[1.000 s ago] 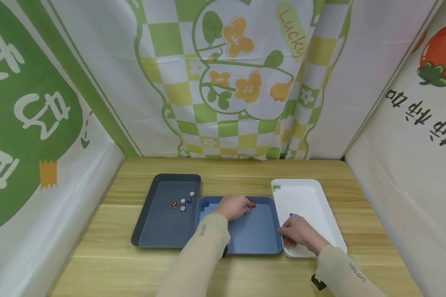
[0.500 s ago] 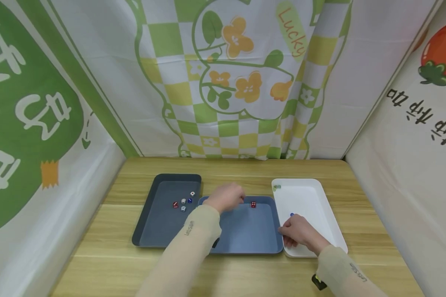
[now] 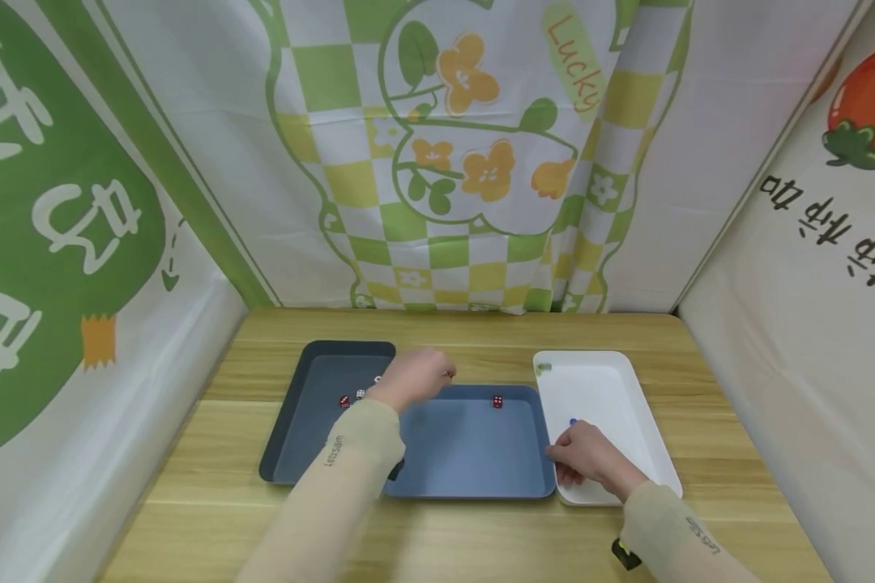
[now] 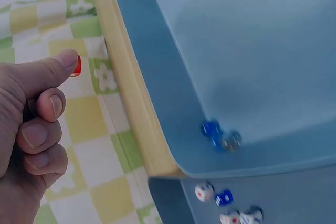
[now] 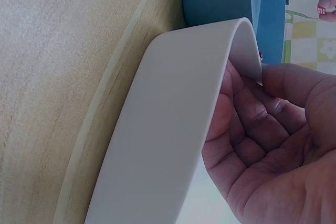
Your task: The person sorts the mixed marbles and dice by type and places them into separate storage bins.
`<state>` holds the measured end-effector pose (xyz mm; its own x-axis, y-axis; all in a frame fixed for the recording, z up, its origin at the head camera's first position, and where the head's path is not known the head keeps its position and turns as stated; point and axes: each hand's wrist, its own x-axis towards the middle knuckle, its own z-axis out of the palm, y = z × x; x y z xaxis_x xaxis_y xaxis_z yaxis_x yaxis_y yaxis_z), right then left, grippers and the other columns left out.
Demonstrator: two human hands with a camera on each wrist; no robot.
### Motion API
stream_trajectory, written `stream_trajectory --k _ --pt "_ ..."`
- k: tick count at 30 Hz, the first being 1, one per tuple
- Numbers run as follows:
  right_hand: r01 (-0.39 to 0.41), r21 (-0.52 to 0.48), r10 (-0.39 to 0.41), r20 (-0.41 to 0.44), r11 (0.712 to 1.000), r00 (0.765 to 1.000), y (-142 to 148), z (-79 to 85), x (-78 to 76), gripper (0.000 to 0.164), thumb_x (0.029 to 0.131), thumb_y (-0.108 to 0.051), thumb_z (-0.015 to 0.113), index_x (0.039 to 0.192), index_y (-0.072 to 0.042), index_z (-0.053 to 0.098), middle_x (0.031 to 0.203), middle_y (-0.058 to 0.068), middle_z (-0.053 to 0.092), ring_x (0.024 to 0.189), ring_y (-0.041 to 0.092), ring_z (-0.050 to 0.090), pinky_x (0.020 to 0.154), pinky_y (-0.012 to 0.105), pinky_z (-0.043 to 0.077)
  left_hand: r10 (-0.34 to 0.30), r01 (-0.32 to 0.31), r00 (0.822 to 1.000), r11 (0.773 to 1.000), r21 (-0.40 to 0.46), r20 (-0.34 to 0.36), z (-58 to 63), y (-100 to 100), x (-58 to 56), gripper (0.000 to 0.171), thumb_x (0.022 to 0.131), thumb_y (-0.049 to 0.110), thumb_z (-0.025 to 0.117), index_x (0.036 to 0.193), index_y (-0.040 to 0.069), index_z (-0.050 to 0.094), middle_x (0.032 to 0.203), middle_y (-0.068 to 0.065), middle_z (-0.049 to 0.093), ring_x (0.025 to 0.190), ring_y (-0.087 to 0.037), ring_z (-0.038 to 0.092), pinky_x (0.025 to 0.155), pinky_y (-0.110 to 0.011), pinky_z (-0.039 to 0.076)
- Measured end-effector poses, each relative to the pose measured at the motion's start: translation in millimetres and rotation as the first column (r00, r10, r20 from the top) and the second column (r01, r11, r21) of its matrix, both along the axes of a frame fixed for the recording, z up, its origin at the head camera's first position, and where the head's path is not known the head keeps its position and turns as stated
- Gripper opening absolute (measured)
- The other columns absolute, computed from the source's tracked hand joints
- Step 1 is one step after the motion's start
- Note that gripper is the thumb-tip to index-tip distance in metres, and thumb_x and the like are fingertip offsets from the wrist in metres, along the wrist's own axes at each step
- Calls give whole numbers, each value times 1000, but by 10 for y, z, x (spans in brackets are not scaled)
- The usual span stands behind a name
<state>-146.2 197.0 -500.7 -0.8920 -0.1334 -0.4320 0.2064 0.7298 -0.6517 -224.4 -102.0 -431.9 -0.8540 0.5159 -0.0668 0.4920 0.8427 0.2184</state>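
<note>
Red die (image 4: 77,67) is pinched by your left hand (image 3: 416,378), held in the air near the far edge of the blue tray (image 3: 488,453); your right hand (image 3: 591,455) grips the white tray (image 3: 605,389) by its rim

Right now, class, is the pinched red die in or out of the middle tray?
Out. The left hand pinches the red die, and the left wrist view shows it outside the rim of the middle tray.
</note>
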Motion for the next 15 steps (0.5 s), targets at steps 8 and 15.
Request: stream_trajectory --k 8,15 --pt "1 0 -1 -2 1000 1000 -3 -8 -8 31 96 -11 66 67 -3 71 57 5 65 51 14 58 50 25 49 90 -90 996 995 33 7 -70 -341 4 16 99 16 68 88 19 78 83 5 71 65 -12 55 63 -35 50" --pt "-5 -1 5 -3 1000 1000 -17 11 -3 31 96 -11 65 66 -3 71 57 6 65 51 14 58 50 25 49 157 -157 988 987 42 11 -133 -645 49 14 100 17 67 103 18 80 92 1 74 72 -14 63 65 -35 53"
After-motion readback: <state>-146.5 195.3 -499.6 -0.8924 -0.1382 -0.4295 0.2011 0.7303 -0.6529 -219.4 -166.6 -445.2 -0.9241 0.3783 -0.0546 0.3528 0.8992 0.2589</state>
